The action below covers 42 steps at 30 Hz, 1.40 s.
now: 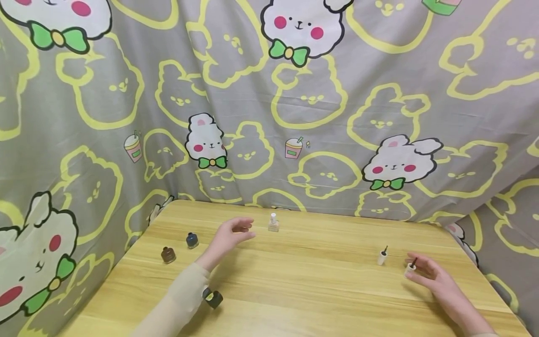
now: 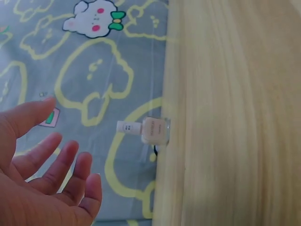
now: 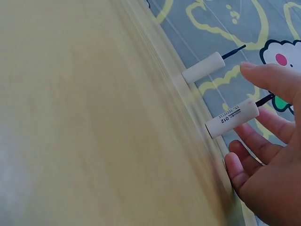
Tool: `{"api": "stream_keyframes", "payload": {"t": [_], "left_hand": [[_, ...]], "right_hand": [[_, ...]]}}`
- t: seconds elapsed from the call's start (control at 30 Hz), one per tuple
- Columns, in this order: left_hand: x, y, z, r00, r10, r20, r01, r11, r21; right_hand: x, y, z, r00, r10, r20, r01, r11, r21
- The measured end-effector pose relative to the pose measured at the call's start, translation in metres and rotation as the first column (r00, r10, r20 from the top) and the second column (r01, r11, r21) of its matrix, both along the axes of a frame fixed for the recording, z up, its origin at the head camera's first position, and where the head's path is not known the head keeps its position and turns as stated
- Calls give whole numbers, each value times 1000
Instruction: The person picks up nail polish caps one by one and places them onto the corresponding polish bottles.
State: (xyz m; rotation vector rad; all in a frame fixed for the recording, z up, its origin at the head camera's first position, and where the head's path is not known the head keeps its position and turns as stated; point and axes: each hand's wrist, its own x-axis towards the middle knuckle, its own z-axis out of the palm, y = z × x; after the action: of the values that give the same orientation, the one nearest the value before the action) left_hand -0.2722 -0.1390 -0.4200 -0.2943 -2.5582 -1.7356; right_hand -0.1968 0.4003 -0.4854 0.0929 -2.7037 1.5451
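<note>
My left hand point(image 1: 229, 238) hovers over the table, fingers loosely bent and holding nothing. Just right of it, a closed nail polish bottle point(image 1: 273, 223) with a white cap stands upright. On the right, my right hand point(image 1: 433, 276) is around a white brush cap point(image 3: 233, 118) marked 012, which stands brush-up on the table. Thumb and fingers look apart from that cap in the right wrist view. A second white brush cap point(image 1: 382, 256) stands to its left, also brush-up. Two uncapped bottles, a dark blue bottle point(image 1: 192, 240) and a brown bottle point(image 1: 168, 255), stand left of my left hand.
A black wrist device point(image 1: 212, 297) sits at my left sleeve. The wooden table point(image 1: 303, 281) ends at a grey curtain point(image 1: 252, 103) with rabbit prints, which hangs behind it and along both sides.
</note>
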Motion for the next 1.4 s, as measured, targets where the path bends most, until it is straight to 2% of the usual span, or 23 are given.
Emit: {"api": "stream_keyframes", "payload": {"t": [0.13, 0.37, 0.53, 0.87, 1.13, 1.4], "left_hand": [[12, -10, 2, 1000, 17, -13, -17, 1000, -14], [30, -34, 5, 1000, 18, 0, -18, 998, -64], [40, -50, 4, 999, 38, -16, -39, 996, -84], [59, -74, -1, 998, 56, 2, -55, 996, -70], [72, -91, -5, 991, 129, 38, -124, 985, -124], [82, -108, -9, 987, 154, 53, -146, 981, -124]], "right_hand": [[-2, -1, 0, 1000, 11, 21, -11, 1000, 17], [-2, -3, 1, 999, 10, 50, -10, 1000, 4], [-3, -4, 1, 999, 8, 35, -9, 1000, 18], [-1, -3, 0, 998, -21, 56, 21, 1000, 4], [0, -1, -1, 996, -38, 82, 38, 999, 9], [0, 2, -3, 996, -58, 66, 57, 998, 4]]}}
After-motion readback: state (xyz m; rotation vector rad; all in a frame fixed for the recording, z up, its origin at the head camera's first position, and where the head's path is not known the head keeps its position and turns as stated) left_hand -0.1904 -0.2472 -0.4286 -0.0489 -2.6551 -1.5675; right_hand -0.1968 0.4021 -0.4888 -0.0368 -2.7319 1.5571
